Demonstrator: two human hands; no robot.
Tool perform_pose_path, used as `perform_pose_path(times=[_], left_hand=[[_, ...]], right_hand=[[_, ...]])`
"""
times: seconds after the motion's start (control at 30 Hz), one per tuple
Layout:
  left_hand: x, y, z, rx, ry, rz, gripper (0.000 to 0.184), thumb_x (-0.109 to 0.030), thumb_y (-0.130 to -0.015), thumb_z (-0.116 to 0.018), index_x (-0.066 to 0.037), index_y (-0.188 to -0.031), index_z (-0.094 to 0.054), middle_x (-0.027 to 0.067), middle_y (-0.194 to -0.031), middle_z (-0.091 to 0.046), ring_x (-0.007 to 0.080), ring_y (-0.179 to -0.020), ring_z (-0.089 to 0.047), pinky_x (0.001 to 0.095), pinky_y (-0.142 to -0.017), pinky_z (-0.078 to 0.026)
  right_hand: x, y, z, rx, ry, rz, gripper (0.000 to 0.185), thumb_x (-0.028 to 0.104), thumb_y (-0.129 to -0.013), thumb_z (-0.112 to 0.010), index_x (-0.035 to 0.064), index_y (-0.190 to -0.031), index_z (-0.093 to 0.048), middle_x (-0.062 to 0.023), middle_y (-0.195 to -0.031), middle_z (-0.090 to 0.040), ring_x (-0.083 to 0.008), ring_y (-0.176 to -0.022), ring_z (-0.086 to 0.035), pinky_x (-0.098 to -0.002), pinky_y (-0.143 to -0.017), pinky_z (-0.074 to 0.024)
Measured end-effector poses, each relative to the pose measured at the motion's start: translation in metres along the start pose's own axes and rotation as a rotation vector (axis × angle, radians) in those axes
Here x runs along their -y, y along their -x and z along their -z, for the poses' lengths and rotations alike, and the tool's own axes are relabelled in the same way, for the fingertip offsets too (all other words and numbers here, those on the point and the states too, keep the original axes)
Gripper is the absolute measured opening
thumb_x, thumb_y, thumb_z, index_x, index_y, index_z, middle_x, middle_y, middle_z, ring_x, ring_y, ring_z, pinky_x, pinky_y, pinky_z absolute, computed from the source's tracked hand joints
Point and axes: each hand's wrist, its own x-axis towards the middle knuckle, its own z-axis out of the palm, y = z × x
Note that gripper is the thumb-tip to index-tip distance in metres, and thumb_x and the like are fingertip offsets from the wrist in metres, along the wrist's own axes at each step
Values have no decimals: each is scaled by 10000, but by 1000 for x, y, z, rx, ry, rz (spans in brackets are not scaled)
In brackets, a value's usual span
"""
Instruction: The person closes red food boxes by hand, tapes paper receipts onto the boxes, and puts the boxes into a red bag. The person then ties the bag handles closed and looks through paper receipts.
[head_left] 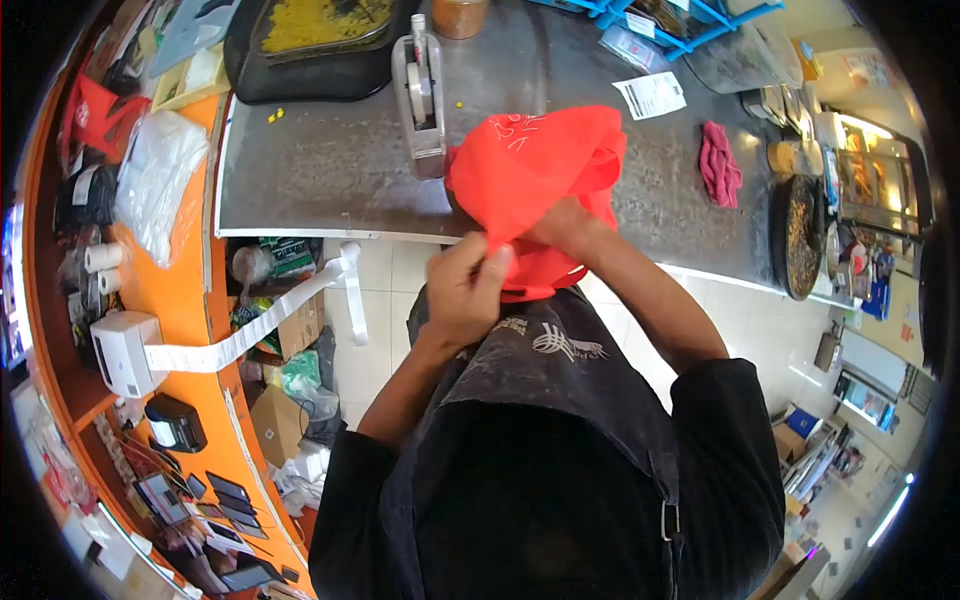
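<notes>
Scuffed grey worktop [320, 165] spreads out before a person in a dark apron [590, 385], and on it stands a tape dispenser [428, 145]. Just right of that dispenser is a red fabric bag [535, 165] with white print. The left hand [465, 292] pinches the bag's near edge between thumb and fingers; the right hand [562, 226] disappears into its folds, so I can't tell its grip. Left of the dispenser sits a black tray [325, 80]; well right of it lies a pink cloth [719, 165].

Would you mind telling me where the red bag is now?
In the head view, the red bag is over the near edge of the table, just right of the tape dispenser, held in the left hand.
</notes>
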Motion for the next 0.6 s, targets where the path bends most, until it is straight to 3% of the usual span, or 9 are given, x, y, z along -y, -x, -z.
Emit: perform_pose_path(times=[0.07,0.17,0.23,0.37,0.4,0.47,0.5,0.53,0.6], left_hand=[[-7,-6,8,-63,237,158,245,-91,-944,-577,-5,-725,-506,-41,-608,-432,34,-604,-378,251,-501,-309],[-1,-10,20,-119,257,218,229,-83,-946,-577,-9,-739,-514,-45,-651,-479,28,-625,-414,224,-531,-335],[2,-9,28,-75,182,231,206,-74,-932,-595,-8,-750,-524,-21,-646,-503,38,-610,-446,226,-548,-363],[-35,-24,23,-140,-224,-113,96,-15,-860,-630,-7,-812,-548,57,-752,-571,139,-673,-551,292,-605,-439],[-52,-30,20,-168,-260,-240,83,4,-835,-637,-9,-833,-555,80,-794,-586,178,-710,-574,319,-630,-459],[-67,-35,7,27,-292,-417,95,8,-808,-636,-10,-872,-568,112,-884,-607,243,-791,-603,365,-684,-486],[-70,-39,-4,248,-287,-467,99,-6,-806,-629,-10,-889,-574,121,-933,-614,269,-834,-608,384,-714,-493],[-70,-43,-11,470,-283,-515,111,-21,-804,-622,-10,-906,-580,130,-981,-621,296,-878,-613,403,-743,-501],[-30,-51,-31,553,-716,-279,242,-54,-795,-599,-7,-1030,-566,175,-985,-632,342,-942,-617,415,-742,-511]], right_hand=[[12,2,42,159,-113,-141,667,310,-749,-752,56,-1297,-470,-195,-1206,-591,-376,-1139,-568,-462,-965,-455],[14,23,84,37,-311,-397,814,351,-751,-776,82,-1407,-377,-189,-1277,-565,-375,-1212,-529,-492,-1007,-421],[-6,33,95,325,-114,-484,895,386,-751,-770,92,-1455,-303,-207,-1298,-551,-378,-1225,-524,-479,-1026,-417],[18,19,100,587,125,-649,935,414,-751,-745,95,-1487,-264,-227,-1363,-493,-368,-1290,-466,-461,-1077,-374],[11,27,81,428,202,-517,887,398,-748,-746,88,-1453,-304,-223,-1355,-496,-358,-1287,-467,-464,-1062,-385],[-8,45,39,214,169,-323,830,379,-744,-744,85,-1415,-353,-212,-1361,-483,-345,-1296,-448,-463,-1053,-385],[-13,47,31,163,63,-257,820,376,-743,-741,89,-1411,-362,-204,-1375,-468,-341,-1309,-428,-458,-1059,-376],[-16,43,33,210,-229,-265,847,387,-743,-734,103,-1437,-340,-193,-1410,-436,-344,-1340,-387,-446,-1084,-346],[-23,43,28,251,-358,-273,840,377,-749,-718,120,-1454,-339,-173,-1429,-427,-343,-1353,-369,-429,-1100,-328]])
